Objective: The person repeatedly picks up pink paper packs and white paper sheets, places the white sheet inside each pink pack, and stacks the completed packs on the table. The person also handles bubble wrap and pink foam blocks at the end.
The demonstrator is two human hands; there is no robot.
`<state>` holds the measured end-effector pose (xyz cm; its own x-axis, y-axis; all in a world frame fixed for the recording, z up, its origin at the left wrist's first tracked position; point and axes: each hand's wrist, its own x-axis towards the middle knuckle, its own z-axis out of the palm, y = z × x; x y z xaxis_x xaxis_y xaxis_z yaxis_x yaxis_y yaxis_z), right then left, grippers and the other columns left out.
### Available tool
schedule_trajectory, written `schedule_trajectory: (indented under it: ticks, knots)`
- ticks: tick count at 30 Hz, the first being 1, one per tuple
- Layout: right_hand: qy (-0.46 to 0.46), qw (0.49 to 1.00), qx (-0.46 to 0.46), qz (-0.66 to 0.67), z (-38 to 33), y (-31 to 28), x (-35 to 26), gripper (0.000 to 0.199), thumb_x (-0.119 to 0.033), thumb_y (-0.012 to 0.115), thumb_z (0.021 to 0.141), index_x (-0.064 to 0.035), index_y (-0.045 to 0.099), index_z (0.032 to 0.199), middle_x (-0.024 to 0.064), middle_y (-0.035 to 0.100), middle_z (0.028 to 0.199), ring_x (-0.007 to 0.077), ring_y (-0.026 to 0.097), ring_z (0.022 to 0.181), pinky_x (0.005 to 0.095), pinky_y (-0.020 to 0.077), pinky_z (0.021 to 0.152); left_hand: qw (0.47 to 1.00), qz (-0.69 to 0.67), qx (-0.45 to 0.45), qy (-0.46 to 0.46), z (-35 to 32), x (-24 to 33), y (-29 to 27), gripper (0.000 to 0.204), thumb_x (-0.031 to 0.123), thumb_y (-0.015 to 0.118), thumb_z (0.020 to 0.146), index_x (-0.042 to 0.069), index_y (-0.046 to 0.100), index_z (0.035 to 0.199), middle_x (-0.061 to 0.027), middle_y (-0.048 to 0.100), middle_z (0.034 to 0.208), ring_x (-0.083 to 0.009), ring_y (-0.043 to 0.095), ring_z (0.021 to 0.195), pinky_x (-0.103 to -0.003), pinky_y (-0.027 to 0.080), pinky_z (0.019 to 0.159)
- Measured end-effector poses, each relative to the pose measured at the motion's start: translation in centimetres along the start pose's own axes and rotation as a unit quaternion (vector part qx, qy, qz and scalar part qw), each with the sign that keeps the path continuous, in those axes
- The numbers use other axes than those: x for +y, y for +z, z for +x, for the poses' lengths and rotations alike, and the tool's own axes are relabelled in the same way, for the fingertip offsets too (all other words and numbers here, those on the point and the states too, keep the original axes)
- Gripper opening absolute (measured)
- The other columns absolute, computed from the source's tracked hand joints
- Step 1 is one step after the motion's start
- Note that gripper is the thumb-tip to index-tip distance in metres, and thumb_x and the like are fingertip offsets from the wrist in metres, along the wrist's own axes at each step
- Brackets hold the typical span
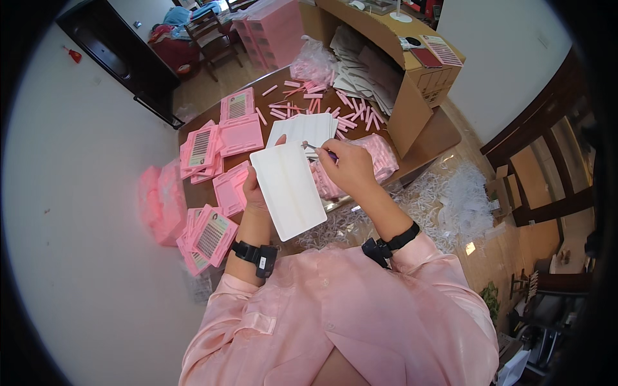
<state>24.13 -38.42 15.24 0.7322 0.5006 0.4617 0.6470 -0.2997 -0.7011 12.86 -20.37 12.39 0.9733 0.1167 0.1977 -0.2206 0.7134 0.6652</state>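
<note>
My left hand (252, 188) grips a white rectangular panel (291, 190) with rounded corners by its left edge, tilted in front of my chest. In my right hand (351, 167) is a slim tool (331, 156) with a dark handle and a thin metal tip, its exact kind too small to tell. That tip meets the panel's upper right corner, where a small brownish bit shows. Just beyond the panel lies a stack of similar white sheets (302, 132) on the brown table (257, 83).
Pink flat cases (241, 134), several with rows of dark strips, cover the table's left side. Small pink sticks (367, 116) lie scattered behind a pink plastic-wrapped bundle (380, 154). An open cardboard box (415, 109) holds white sheets at the right. Shredded packing (450, 199) litters the floor.
</note>
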Motion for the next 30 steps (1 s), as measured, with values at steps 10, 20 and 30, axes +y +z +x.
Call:
schedule_trajectory:
  ticks: [10, 20, 30]
  knots:
    - [-0.018, 1.000, -0.017, -0.010, -0.2, 0.3, -0.5, 0.019, -0.027, 0.067, 0.089, -0.0087, 0.072, 0.086, 0.0129, 0.065, 0.067, 0.0319, 0.062, 0.059, 0.0424, 0.0459, 0.055, 0.999, -0.032, 0.017, 0.007, -0.6, -0.8, -1.2, 0.105, 0.070, 0.065, 0.079, 0.017, 0.025, 0.160, -0.0258, 0.039, 0.153, -0.0499, 0.059, 0.118, -0.064, 0.050, 0.098]
    - [-0.018, 0.818, -0.477, -0.322, -7.0, -7.2, 5.0, 0.021, -0.027, 0.067, 0.083, -0.0075, 0.073, 0.084, 0.0162, 0.069, 0.077, 0.0371, 0.069, 0.078, 0.0467, 0.0542, 0.069, 0.998, -0.027, 0.055, 0.033, -3.0, 1.5, -3.4, 0.092, 0.069, 0.053, 0.089, 0.017, 0.023, 0.160, -0.0253, 0.038, 0.154, -0.0458, 0.056, 0.124, -0.057, 0.051, 0.101]
    - [0.100, 0.959, -0.184, 0.189, -3.6, 5.5, -0.6, 0.028, -0.028, 0.068, 0.090, -0.0011, 0.073, 0.090, 0.0157, 0.067, 0.071, 0.0262, 0.065, 0.063, 0.0371, 0.0505, 0.062, 0.995, -0.066, -0.003, -0.080, -4.4, -3.3, -4.4, 0.093, 0.051, 0.070, 0.090, 0.006, 0.024, 0.157, -0.0179, 0.050, 0.145, -0.0296, 0.058, 0.126, -0.044, 0.049, 0.106]
